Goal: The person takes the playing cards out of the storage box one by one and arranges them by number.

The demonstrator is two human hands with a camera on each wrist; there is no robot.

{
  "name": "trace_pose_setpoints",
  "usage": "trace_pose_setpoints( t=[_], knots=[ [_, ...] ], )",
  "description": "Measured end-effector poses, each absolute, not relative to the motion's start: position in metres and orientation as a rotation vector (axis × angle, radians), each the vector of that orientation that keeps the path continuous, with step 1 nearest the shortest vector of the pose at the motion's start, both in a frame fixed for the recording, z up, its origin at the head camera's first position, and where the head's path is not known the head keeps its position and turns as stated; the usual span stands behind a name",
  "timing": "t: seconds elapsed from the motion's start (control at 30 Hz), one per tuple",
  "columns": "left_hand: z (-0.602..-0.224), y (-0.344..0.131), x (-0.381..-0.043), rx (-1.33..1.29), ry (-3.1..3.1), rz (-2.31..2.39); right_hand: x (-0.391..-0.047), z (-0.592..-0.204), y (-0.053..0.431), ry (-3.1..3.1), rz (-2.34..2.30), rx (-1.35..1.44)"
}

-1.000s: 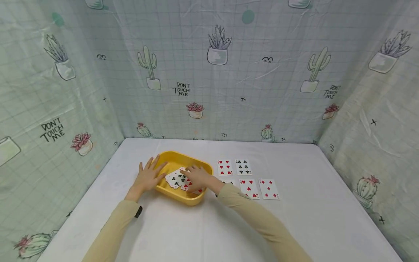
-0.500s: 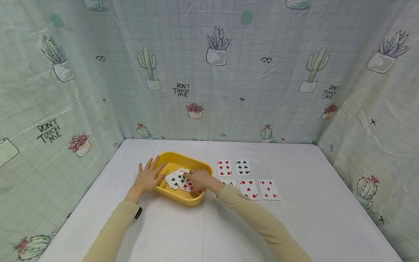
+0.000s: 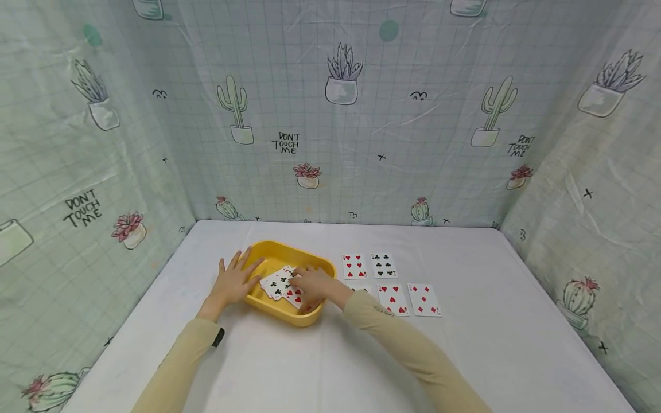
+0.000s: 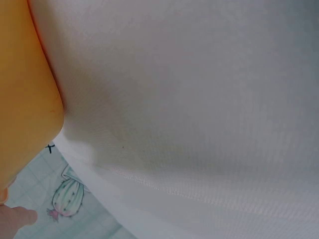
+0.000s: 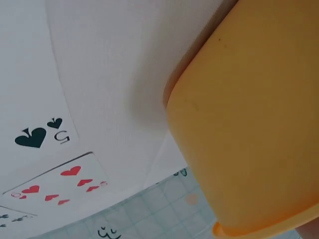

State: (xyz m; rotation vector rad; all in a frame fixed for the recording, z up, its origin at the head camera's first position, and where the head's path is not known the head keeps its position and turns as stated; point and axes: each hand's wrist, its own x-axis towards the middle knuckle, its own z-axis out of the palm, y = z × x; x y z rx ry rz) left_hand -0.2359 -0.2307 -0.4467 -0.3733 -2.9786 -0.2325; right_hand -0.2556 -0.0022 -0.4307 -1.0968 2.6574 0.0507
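A yellow tray (image 3: 281,314) holds several loose, overlapping playing cards (image 3: 276,283), face up, with clubs and hearts showing. My left hand (image 3: 232,284) rests on the tray's left rim with its fingers spread. Inside the tray's right half, my right hand (image 3: 316,287) reaches down over the cards, its index finger and thumb apart on them. Part of a red-suited card shows under the palm; I cannot tell whether the fingers grip it. The tray's outer wall (image 5: 244,114) fills much of the right wrist view.
Right of the tray lie a six of hearts (image 3: 354,266) and a six of clubs (image 3: 384,266). In front are a five of hearts (image 3: 393,299), a five of diamonds (image 3: 424,300) and a five of spades (image 5: 31,137), partly covered by the right arm. A printed cloth (image 3: 382,126) stands behind.
My right hand's fingers have drawn in from a spread pose and shifted slightly over the cards, which have moved a little. My left hand has stayed on the rim.
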Motion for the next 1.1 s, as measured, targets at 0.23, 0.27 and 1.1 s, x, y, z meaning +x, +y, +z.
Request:
trace_pose_setpoints(
  t=[0.23, 0.27, 1.1],
  knots=[
    [-0.445, -0.23, -0.234, -0.371, -2.98, -0.236, -0.259, -0.424, 0.005, 2.596, 0.164, -1.219],
    [-0.445, -0.23, -0.234, -0.372, -2.981, -0.238, -0.259, -0.423, 0.005, 2.589, 0.164, -1.217],
    [-0.444, -0.23, -0.235, -0.368, -2.989, -0.224, -0.263, -0.422, 0.004, 2.539, 0.195, -1.158]
  ],
)
